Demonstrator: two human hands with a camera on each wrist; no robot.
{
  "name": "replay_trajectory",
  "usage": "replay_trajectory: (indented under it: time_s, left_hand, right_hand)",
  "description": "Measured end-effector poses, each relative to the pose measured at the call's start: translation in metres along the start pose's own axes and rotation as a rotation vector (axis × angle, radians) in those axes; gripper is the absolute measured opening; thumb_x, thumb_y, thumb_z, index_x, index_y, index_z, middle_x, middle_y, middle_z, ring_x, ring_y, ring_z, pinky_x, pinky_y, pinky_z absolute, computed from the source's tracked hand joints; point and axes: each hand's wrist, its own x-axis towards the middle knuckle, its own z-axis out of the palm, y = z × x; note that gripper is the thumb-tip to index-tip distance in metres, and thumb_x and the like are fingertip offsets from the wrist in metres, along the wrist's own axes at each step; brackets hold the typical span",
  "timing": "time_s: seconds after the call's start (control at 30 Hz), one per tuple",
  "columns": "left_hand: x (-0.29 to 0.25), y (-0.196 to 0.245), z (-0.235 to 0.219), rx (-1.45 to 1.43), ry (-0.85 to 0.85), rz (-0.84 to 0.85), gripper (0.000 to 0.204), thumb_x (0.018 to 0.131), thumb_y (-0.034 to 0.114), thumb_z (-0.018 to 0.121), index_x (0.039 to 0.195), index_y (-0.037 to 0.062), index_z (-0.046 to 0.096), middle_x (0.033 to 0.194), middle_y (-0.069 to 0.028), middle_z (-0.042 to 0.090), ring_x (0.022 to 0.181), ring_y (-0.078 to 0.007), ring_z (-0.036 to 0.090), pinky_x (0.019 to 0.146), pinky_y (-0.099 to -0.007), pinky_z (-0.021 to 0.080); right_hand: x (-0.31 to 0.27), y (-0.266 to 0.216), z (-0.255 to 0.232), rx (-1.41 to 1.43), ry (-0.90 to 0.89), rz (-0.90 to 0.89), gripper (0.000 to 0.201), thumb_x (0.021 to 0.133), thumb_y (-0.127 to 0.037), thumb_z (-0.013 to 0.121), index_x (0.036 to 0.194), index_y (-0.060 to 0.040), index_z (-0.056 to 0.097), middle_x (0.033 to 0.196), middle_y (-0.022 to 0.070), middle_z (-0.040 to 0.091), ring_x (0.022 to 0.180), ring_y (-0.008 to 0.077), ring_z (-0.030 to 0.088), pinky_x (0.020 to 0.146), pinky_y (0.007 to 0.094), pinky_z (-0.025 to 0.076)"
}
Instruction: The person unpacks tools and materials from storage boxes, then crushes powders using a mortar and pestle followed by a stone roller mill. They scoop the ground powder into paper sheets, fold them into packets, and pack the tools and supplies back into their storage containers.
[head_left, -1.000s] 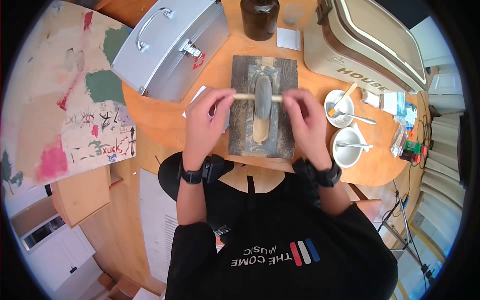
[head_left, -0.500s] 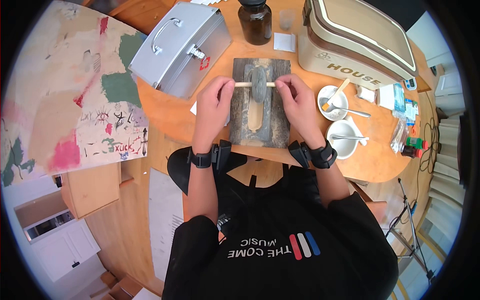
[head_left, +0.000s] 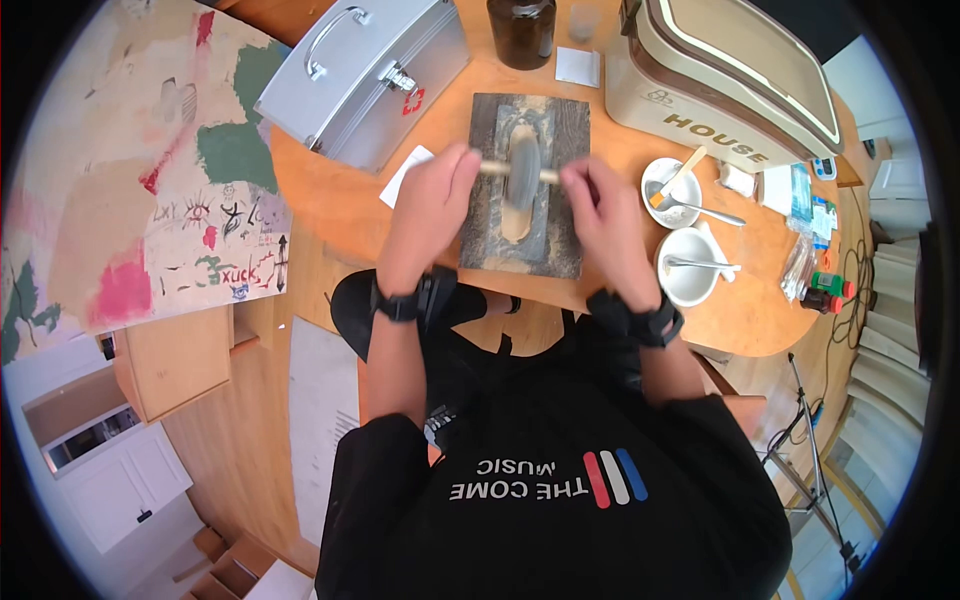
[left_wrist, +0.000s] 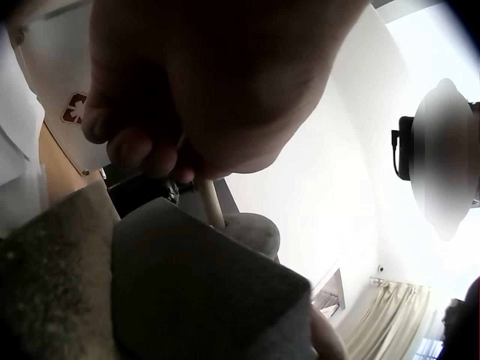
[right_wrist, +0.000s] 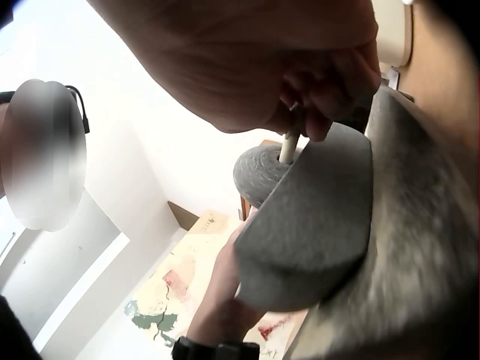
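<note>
A grey stone wheel (head_left: pixel 523 172) on a pale wooden rod (head_left: pixel 494 168) stands upright in the long groove of a dark stone trough (head_left: pixel 505 243), which rests on a dark board (head_left: pixel 478 225). The left hand (head_left: pixel 432 205) grips the rod's left end, and the right hand (head_left: pixel 610 222) pinches its right end. In the left wrist view, the curled fingers of the left hand (left_wrist: pixel 217 82) hold the rod (left_wrist: pixel 211 202) above the trough's wall. The right wrist view has the right hand (right_wrist: pixel 262 67) on the rod (right_wrist: pixel 288 146), with the wheel (right_wrist: pixel 259 174) beyond.
A silver case (head_left: pixel 365 85) stands at the back left, a brown bottle (head_left: pixel 524 35) behind the board, and a beige box (head_left: pixel 715 85) at the back right. To the right are a bowl with a brush (head_left: pixel 672 215) and a white mortar (head_left: pixel 688 298).
The wheel first moved away along the groove, then came back slightly toward the body. Both hands kept hold of the rod, which now slants down to the right; the head view has shifted.
</note>
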Motion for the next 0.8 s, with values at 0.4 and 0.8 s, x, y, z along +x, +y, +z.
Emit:
replay_trajectory:
  time_s: [0.4,0.8]
  left_hand:
    - [0.024,-0.011,0.001,-0.001,-0.005,-0.037,0.033,0.107,0.027,0.053,0.092,-0.0025,0.054,0.074,-0.0278,0.049,0.07,-0.0474,0.05,0.063,-0.0455,0.043]
    - [0.032,-0.003,0.012,0.08,0.048,0.015,0.032,0.106,0.023,0.053,0.085,-0.0009,0.055,0.078,-0.0262,0.058,0.075,-0.0488,0.056,0.063,-0.0507,0.043]
  right_hand:
    - [0.018,0.0,0.008,0.03,0.074,-0.02,0.013,0.102,-0.011,0.061,0.1,0.0015,0.064,0.076,0.0154,0.064,0.064,0.0223,0.061,0.061,0.0344,0.049]
    - [0.032,0.003,0.011,-0.195,0.06,-0.105,0.016,0.105,-0.015,0.057,0.095,-0.0022,0.056,0.075,0.0232,0.06,0.071,0.0463,0.061,0.059,0.0489,0.047]
